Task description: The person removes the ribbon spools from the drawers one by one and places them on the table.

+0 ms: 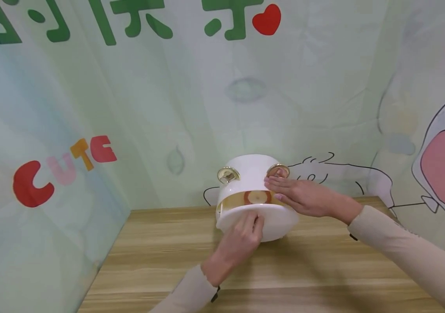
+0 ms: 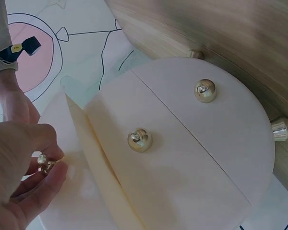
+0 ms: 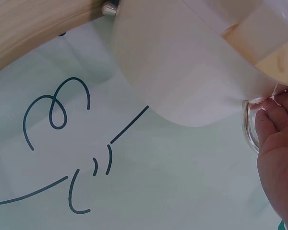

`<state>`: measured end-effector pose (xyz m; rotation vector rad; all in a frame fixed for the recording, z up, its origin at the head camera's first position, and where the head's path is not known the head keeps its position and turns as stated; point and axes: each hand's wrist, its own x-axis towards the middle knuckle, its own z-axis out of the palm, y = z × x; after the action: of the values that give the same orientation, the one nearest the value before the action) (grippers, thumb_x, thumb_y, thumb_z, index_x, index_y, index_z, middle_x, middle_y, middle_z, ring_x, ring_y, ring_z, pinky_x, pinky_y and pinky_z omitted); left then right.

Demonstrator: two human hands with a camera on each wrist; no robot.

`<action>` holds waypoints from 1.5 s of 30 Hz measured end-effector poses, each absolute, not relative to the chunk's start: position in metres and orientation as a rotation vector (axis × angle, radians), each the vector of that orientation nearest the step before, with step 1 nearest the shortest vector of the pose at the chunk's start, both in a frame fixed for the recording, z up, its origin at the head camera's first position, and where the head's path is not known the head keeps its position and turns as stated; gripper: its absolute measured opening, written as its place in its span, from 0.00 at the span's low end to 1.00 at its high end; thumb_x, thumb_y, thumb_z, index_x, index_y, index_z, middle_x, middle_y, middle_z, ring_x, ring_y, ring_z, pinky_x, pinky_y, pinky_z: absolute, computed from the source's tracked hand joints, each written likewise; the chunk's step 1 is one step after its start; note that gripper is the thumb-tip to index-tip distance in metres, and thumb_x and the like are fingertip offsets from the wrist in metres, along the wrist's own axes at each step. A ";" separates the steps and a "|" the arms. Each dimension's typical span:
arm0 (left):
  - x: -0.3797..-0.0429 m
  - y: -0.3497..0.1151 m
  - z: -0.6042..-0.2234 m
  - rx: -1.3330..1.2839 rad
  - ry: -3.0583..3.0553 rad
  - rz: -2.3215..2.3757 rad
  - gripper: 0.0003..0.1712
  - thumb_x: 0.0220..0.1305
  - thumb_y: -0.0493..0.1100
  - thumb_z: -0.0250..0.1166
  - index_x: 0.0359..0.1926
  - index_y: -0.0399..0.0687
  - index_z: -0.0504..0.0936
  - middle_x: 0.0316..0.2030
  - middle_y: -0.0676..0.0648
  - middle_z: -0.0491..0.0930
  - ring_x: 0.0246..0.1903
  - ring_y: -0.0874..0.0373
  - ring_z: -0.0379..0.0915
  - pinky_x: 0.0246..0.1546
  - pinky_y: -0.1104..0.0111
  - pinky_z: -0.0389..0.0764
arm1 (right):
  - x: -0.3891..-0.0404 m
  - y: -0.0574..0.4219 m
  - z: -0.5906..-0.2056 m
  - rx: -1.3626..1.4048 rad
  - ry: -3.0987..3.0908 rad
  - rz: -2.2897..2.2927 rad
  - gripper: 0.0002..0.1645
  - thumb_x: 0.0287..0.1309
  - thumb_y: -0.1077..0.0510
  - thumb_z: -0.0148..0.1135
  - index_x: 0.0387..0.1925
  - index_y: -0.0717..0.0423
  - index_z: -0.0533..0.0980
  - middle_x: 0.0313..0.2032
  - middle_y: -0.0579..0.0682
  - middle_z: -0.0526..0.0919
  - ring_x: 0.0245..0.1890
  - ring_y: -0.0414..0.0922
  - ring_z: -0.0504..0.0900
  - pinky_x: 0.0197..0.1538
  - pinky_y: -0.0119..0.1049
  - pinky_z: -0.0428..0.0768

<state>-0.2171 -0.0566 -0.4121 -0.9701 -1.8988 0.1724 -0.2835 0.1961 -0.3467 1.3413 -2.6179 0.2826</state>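
Observation:
A white rounded box with two gold ring ears stands on the wooden table. Its top front panel is pulled out, showing a cream interior with a red-rimmed round patch. My left hand pinches a small gold knob on that panel. Below it, the front carries more gold ball knobs. My right hand rests with straight fingers on the box's top right side, close by the right gold ring. In the right wrist view its fingertips touch the ring's base.
The wooden table spreads around the box, its back edge close behind. A printed cloth backdrop with letters and cartoon drawings hangs behind and along the left side. Short gold feet hold the box off the tabletop.

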 end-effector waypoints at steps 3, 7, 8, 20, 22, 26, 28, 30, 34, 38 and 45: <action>-0.213 -0.057 -0.411 -0.985 -1.902 0.174 0.30 0.81 0.31 0.33 0.42 0.38 0.85 0.37 0.45 0.82 0.37 0.58 0.82 0.38 0.74 0.87 | -0.284 0.197 -0.347 1.338 -2.610 0.292 0.29 0.81 0.53 0.50 0.75 0.59 0.68 0.76 0.55 0.70 0.76 0.53 0.71 0.72 0.53 0.76; -0.208 -0.057 -0.411 -0.978 -1.875 0.210 0.28 0.80 0.30 0.35 0.42 0.39 0.85 0.37 0.46 0.81 0.36 0.59 0.81 0.37 0.74 0.87 | -0.284 0.197 -0.346 1.331 -2.605 0.302 0.29 0.80 0.54 0.52 0.75 0.59 0.68 0.76 0.56 0.70 0.76 0.54 0.71 0.71 0.53 0.77; -0.206 -0.057 -0.411 -0.976 -1.866 0.217 0.27 0.79 0.30 0.36 0.41 0.39 0.85 0.36 0.46 0.81 0.35 0.59 0.80 0.37 0.74 0.86 | -0.284 0.197 -0.347 1.331 -2.608 0.301 0.29 0.80 0.55 0.52 0.75 0.59 0.68 0.76 0.56 0.70 0.76 0.54 0.71 0.71 0.53 0.77; -0.188 -0.058 -0.414 -0.975 -1.844 0.204 0.23 0.79 0.33 0.42 0.41 0.39 0.85 0.36 0.47 0.82 0.37 0.59 0.81 0.41 0.73 0.86 | -0.284 0.197 -0.346 1.327 -2.638 0.327 0.30 0.80 0.53 0.50 0.76 0.59 0.67 0.77 0.56 0.69 0.77 0.54 0.69 0.73 0.54 0.75; -0.186 -0.059 -0.415 -0.982 -1.828 0.179 0.22 0.78 0.33 0.43 0.40 0.39 0.85 0.36 0.46 0.82 0.36 0.58 0.80 0.40 0.73 0.86 | -0.284 0.197 -0.345 1.325 -2.648 0.326 0.30 0.81 0.52 0.50 0.76 0.58 0.67 0.77 0.55 0.68 0.78 0.53 0.69 0.73 0.53 0.74; -0.181 -0.060 -0.416 -0.999 -1.783 0.140 0.18 0.76 0.33 0.47 0.40 0.38 0.85 0.35 0.46 0.81 0.34 0.58 0.78 0.37 0.73 0.85 | -0.284 0.197 -0.345 1.326 -2.656 0.331 0.29 0.81 0.51 0.49 0.76 0.58 0.67 0.77 0.55 0.69 0.78 0.53 0.69 0.73 0.54 0.73; -0.178 -0.061 -0.416 -1.010 -1.768 0.124 0.17 0.75 0.34 0.48 0.40 0.38 0.85 0.34 0.46 0.81 0.33 0.58 0.77 0.36 0.73 0.85 | -0.284 0.197 -0.346 1.323 -2.655 0.335 0.29 0.81 0.51 0.48 0.76 0.58 0.67 0.77 0.55 0.69 0.78 0.54 0.69 0.73 0.54 0.73; -0.175 -0.062 -0.416 -1.018 -1.762 0.122 0.17 0.74 0.34 0.48 0.40 0.37 0.85 0.34 0.46 0.80 0.33 0.57 0.77 0.36 0.73 0.84 | -0.285 0.197 -0.346 1.318 -2.656 0.340 0.29 0.82 0.51 0.48 0.76 0.58 0.68 0.77 0.55 0.69 0.78 0.54 0.69 0.74 0.55 0.73; -0.172 -0.062 -0.418 -1.023 -1.745 0.133 0.16 0.73 0.34 0.48 0.40 0.37 0.84 0.33 0.46 0.79 0.31 0.57 0.74 0.34 0.73 0.82 | -0.286 0.197 -0.345 1.313 -2.659 0.343 0.30 0.81 0.50 0.48 0.76 0.57 0.67 0.77 0.55 0.68 0.78 0.53 0.68 0.74 0.54 0.73; -0.172 -0.063 -0.421 -1.030 -1.725 0.138 0.17 0.74 0.33 0.48 0.39 0.37 0.85 0.33 0.46 0.79 0.30 0.57 0.73 0.32 0.74 0.81 | -0.285 0.197 -0.344 1.303 -2.675 0.355 0.30 0.81 0.49 0.49 0.76 0.56 0.67 0.77 0.53 0.68 0.79 0.50 0.67 0.75 0.52 0.72; -0.168 -0.063 -0.427 -1.052 -1.754 0.105 0.15 0.74 0.34 0.51 0.41 0.35 0.85 0.33 0.45 0.80 0.31 0.57 0.74 0.35 0.75 0.84 | -0.283 0.198 -0.345 1.298 -2.674 0.366 0.30 0.81 0.49 0.49 0.77 0.55 0.67 0.77 0.52 0.68 0.78 0.50 0.68 0.75 0.52 0.73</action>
<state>-0.1685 -0.0630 -0.4265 -1.0517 -1.7544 0.1049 -0.2827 0.1977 -0.3447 1.2982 -2.6737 0.3657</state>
